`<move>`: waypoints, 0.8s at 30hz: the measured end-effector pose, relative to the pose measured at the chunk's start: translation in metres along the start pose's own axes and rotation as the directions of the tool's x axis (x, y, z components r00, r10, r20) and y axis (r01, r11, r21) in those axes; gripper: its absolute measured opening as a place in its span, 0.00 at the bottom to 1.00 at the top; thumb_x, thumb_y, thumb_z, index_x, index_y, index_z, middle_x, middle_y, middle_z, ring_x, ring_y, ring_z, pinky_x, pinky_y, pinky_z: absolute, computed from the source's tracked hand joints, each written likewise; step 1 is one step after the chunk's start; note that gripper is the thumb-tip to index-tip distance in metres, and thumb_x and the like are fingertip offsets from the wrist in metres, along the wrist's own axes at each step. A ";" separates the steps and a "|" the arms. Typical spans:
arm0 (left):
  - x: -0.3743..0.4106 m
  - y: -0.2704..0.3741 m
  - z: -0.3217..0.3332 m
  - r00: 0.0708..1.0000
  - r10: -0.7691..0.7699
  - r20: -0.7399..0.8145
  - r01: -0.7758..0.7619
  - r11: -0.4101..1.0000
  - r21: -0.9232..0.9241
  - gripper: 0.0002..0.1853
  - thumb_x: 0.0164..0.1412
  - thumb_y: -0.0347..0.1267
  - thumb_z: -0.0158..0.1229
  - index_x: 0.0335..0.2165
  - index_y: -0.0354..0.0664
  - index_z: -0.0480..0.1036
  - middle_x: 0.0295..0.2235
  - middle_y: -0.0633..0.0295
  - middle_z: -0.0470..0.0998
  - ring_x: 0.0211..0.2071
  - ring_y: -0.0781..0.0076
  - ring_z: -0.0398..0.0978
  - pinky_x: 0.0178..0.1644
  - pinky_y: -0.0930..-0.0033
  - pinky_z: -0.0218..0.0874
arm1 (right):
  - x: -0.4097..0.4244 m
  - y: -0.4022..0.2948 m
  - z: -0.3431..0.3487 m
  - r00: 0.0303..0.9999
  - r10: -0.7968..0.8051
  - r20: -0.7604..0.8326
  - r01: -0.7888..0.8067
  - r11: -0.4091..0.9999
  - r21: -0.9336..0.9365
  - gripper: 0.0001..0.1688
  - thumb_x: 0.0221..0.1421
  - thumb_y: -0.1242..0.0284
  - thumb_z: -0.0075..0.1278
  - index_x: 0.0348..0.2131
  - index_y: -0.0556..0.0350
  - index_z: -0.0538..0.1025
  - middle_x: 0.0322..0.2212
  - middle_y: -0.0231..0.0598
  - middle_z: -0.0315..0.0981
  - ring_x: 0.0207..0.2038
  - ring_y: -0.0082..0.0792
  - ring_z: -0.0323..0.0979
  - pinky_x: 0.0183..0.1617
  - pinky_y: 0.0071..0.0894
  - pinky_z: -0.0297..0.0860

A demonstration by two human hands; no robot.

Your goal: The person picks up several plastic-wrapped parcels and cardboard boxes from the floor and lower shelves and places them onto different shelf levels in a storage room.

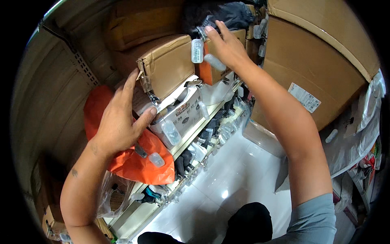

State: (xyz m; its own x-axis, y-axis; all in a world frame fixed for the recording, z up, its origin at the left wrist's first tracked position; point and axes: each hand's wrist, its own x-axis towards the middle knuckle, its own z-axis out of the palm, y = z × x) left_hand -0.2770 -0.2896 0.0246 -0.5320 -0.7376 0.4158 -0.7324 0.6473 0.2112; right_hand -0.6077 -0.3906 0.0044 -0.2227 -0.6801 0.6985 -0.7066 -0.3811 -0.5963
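Observation:
My left hand (118, 119) is at the left end of a brown cardboard box (170, 65), fingers spread against its side and thumb apart. Just past that thumb, a metal clip (154, 99) at the box's lower corner carries a clear plastic tag (171, 132). Farther up, my right hand (228, 47) reaches to the edge of a black plastic bag (222, 15). Its thumb is beside a shiny clip (201, 32), above a hanging clear tag (197, 51); whether the fingers grip anything is unclear. Another clear tag (214, 62) hangs, tilted, below the palm.
A printed white carton (186, 114) sits on the shelf (182, 143) below the box. An orange plastic bag (146, 163) drapes over the shelf edge. Lower down hang dark goods with tags (182, 163). Large cardboard boxes (310, 67) are stacked at right, above the tiled floor (213, 189).

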 end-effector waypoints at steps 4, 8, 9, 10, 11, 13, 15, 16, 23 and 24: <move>0.000 -0.006 0.010 0.992 0.043 -0.116 -0.046 0.999 -0.025 0.42 0.58 0.38 0.62 0.66 0.39 0.52 0.51 0.33 0.70 0.54 0.38 0.70 0.58 0.51 0.61 | 0.018 0.006 0.026 0.999 -0.018 0.040 0.026 0.978 -0.208 0.58 0.58 0.31 0.31 0.63 0.65 0.64 0.66 0.57 0.54 0.70 0.50 0.47 0.73 0.49 0.38; -0.002 -0.010 0.010 0.991 0.035 -0.132 -0.037 0.999 -0.007 0.39 0.59 0.42 0.59 0.63 0.37 0.56 0.47 0.37 0.72 0.48 0.39 0.72 0.53 0.50 0.64 | 0.012 0.019 0.030 0.996 -0.084 -0.006 0.082 0.985 -0.151 0.54 0.61 0.34 0.33 0.64 0.64 0.63 0.67 0.54 0.53 0.72 0.50 0.42 0.73 0.47 0.37; -0.003 -0.011 0.010 0.985 0.062 -0.161 -0.061 0.998 0.008 0.38 0.59 0.41 0.59 0.62 0.36 0.57 0.47 0.39 0.73 0.48 0.40 0.72 0.53 0.50 0.64 | 0.006 0.018 0.031 0.993 -0.118 -0.013 0.116 0.990 -0.076 0.52 0.62 0.36 0.35 0.64 0.64 0.62 0.67 0.54 0.51 0.72 0.50 0.41 0.74 0.45 0.37; -0.004 -0.013 0.010 0.978 0.087 -0.191 -0.084 0.996 0.023 0.37 0.59 0.41 0.59 0.62 0.36 0.58 0.46 0.40 0.73 0.48 0.41 0.73 0.52 0.50 0.65 | -0.003 0.016 0.033 0.994 -0.106 -0.035 0.105 0.994 -0.038 0.51 0.63 0.38 0.37 0.65 0.64 0.60 0.67 0.55 0.51 0.72 0.50 0.42 0.73 0.44 0.38; -0.006 -0.015 0.012 0.970 0.108 -0.219 -0.102 0.994 0.038 0.36 0.59 0.40 0.59 0.61 0.36 0.59 0.46 0.41 0.73 0.47 0.41 0.73 0.52 0.51 0.65 | -0.023 0.006 0.034 0.994 -0.093 -0.050 0.093 0.996 0.002 0.50 0.63 0.40 0.38 0.66 0.64 0.59 0.67 0.55 0.51 0.72 0.49 0.43 0.73 0.43 0.40; -0.007 -0.018 0.012 0.925 0.232 -0.301 -0.204 0.972 0.120 0.29 0.60 0.38 0.58 0.56 0.34 0.65 0.46 0.45 0.74 0.47 0.46 0.73 0.52 0.52 0.66 | -0.065 -0.021 0.035 0.999 -0.045 -0.029 0.049 0.984 0.173 0.49 0.64 0.43 0.41 0.67 0.63 0.56 0.67 0.55 0.50 0.71 0.48 0.46 0.72 0.42 0.43; -0.014 -0.021 0.004 0.932 0.213 -0.292 -0.194 0.977 0.093 0.24 0.60 0.35 0.59 0.54 0.37 0.71 0.46 0.46 0.76 0.49 0.46 0.74 0.54 0.56 0.66 | -0.112 -0.046 0.034 0.998 0.020 0.063 -0.043 0.918 0.394 0.48 0.65 0.47 0.44 0.68 0.63 0.54 0.67 0.56 0.51 0.69 0.47 0.50 0.71 0.41 0.46; -0.022 -0.022 -0.003 0.920 0.164 -0.356 -0.160 0.986 0.042 0.21 0.61 0.34 0.59 0.51 0.37 0.73 0.45 0.47 0.77 0.48 0.50 0.76 0.53 0.59 0.67 | -0.132 -0.048 0.037 0.994 0.043 0.096 -0.077 0.918 0.390 0.48 0.64 0.49 0.45 0.68 0.63 0.53 0.67 0.56 0.51 0.69 0.47 0.51 0.71 0.41 0.47; -0.131 -0.064 -0.068 0.806 -0.345 -0.481 0.111 0.886 -0.450 0.19 0.67 0.39 0.56 0.46 0.32 0.77 0.37 0.60 0.81 0.40 0.78 0.75 0.47 0.75 0.65 | -0.230 -0.053 0.057 0.945 0.225 0.237 -0.308 0.858 0.411 0.45 0.60 0.60 0.56 0.67 0.58 0.54 0.62 0.62 0.57 0.65 0.48 0.58 0.69 0.45 0.53; -0.150 -0.066 -0.073 0.799 -0.371 -0.474 0.136 0.878 -0.458 0.19 0.66 0.38 0.56 0.45 0.33 0.77 0.37 0.60 0.81 0.40 0.76 0.75 0.47 0.75 0.64 | -0.237 -0.057 0.057 0.936 0.264 0.232 -0.341 0.845 0.413 0.45 0.60 0.61 0.56 0.67 0.57 0.55 0.61 0.62 0.58 0.64 0.47 0.59 0.68 0.45 0.54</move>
State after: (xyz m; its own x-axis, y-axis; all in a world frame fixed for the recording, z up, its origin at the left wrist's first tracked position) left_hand -0.1177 -0.2075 0.0129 0.0478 -0.7382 0.6729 -0.5207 0.5565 0.6475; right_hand -0.4767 -0.2434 -0.1499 -0.2394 -0.8827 0.4045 -0.2437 -0.3486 -0.9050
